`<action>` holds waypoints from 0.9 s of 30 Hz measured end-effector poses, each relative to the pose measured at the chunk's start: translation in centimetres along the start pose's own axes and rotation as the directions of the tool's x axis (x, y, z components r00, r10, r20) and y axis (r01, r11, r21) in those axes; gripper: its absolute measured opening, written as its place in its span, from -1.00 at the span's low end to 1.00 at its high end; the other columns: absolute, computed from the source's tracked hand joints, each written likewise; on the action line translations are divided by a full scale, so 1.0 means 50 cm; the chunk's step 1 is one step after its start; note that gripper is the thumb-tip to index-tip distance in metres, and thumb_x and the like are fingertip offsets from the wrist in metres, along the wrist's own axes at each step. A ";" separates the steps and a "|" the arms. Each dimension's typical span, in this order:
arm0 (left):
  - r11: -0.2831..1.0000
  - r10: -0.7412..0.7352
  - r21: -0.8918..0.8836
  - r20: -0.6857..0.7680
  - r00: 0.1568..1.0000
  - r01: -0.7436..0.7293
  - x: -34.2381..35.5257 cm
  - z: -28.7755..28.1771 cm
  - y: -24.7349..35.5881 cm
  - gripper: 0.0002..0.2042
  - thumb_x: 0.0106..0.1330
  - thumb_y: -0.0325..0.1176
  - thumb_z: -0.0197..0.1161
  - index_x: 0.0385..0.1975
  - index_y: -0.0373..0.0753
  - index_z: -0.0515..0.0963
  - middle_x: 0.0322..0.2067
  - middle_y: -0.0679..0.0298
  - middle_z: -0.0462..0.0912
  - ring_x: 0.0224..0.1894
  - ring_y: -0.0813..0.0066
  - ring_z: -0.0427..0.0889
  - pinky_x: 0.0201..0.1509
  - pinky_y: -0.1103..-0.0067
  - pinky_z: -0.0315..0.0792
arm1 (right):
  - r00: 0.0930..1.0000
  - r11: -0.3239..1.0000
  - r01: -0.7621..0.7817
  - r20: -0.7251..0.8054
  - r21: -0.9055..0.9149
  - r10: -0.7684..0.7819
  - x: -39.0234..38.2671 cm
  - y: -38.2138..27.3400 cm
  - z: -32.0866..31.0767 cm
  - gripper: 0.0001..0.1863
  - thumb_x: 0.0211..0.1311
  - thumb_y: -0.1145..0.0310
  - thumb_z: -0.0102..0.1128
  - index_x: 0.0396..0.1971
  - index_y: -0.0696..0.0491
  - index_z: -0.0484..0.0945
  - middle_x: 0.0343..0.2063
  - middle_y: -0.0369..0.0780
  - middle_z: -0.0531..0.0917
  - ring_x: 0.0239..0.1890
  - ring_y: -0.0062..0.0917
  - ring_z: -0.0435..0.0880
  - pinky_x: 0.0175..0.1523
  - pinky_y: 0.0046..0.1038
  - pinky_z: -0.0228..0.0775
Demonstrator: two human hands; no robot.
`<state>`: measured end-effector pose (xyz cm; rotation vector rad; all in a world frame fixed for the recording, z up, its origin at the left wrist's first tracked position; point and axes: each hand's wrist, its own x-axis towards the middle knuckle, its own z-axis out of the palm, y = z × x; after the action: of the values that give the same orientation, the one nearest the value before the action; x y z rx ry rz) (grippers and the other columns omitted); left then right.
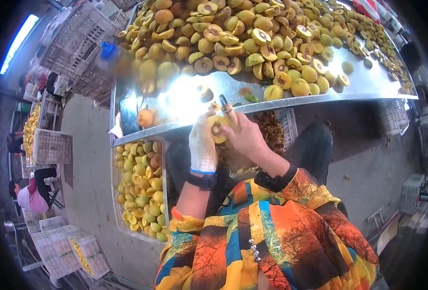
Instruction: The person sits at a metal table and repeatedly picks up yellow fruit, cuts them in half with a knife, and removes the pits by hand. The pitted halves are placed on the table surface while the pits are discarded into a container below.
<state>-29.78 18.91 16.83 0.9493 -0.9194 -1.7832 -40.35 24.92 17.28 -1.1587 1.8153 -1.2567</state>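
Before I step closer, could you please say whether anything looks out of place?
A yellowish scrap lies on the floor at right, as if dropped; an orange fruit sits apart from the heap at the table's left end.

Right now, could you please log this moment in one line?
left gloved hand: holding yellow stone-fruit half; right bare hand: holding dark-tipped tool; metal table: cut fruit heaped; plastic tub: cut fruit

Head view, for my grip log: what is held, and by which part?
The white-gloved left hand holds a round yellow fruit half by its left side; the bare right hand holds a slim, dark-tipped tan tool by its tan part.
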 end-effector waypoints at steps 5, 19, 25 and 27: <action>0.982 0.167 0.110 -0.136 0.977 -0.152 -0.002 -0.016 0.005 -0.54 0.36 -0.01 -0.12 -0.18 -0.37 0.45 -0.34 0.20 0.53 -0.31 0.50 0.52 -0.22 0.62 0.43 | 0.971 0.959 -0.037 0.215 -0.281 0.101 -0.054 -0.006 -0.007 -0.60 0.16 0.14 0.10 -0.28 0.18 0.27 -0.56 0.10 0.54 -0.41 0.03 0.54 -0.33 -0.13 0.36; 0.942 0.281 0.219 -0.102 0.954 -0.254 -0.027 -0.002 0.009 -0.48 0.37 0.05 -0.14 -0.19 -0.39 0.45 -0.38 0.24 0.50 -0.35 0.56 0.47 -0.24 0.67 0.39 | 0.981 0.921 0.039 0.191 -0.388 0.040 -0.078 -0.025 0.012 -0.67 0.19 0.20 0.04 -0.35 0.16 0.24 -0.55 0.08 0.54 -0.44 0.02 0.54 -0.35 -0.08 0.35; 0.893 0.368 0.317 -0.100 0.924 -0.321 -0.020 -0.016 -0.005 -0.48 0.36 0.04 -0.12 -0.28 -0.41 0.50 -0.43 0.23 0.54 -0.43 0.58 0.49 -0.33 0.69 0.40 | 0.970 0.909 0.021 0.228 -0.416 0.082 -0.090 -0.028 0.025 -0.69 0.18 0.25 0.04 -0.36 0.20 0.25 -0.61 0.11 0.54 -0.47 0.03 0.55 -0.34 -0.08 0.39; 0.882 0.334 0.370 -0.048 0.941 -0.293 -0.014 -0.029 0.002 -0.48 0.36 0.03 -0.11 -0.34 -0.41 0.52 -0.48 0.24 0.55 -0.48 0.60 0.49 -0.38 0.71 0.40 | 0.954 0.915 0.023 0.282 -0.403 0.100 -0.091 -0.023 0.022 -0.69 0.17 0.27 0.04 -0.36 0.22 0.25 -0.60 0.11 0.53 -0.45 0.04 0.55 -0.33 -0.08 0.38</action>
<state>-28.24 19.25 16.46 1.0445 -1.2764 -1.2976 -37.17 28.47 18.08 -1.4367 1.8998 -0.6484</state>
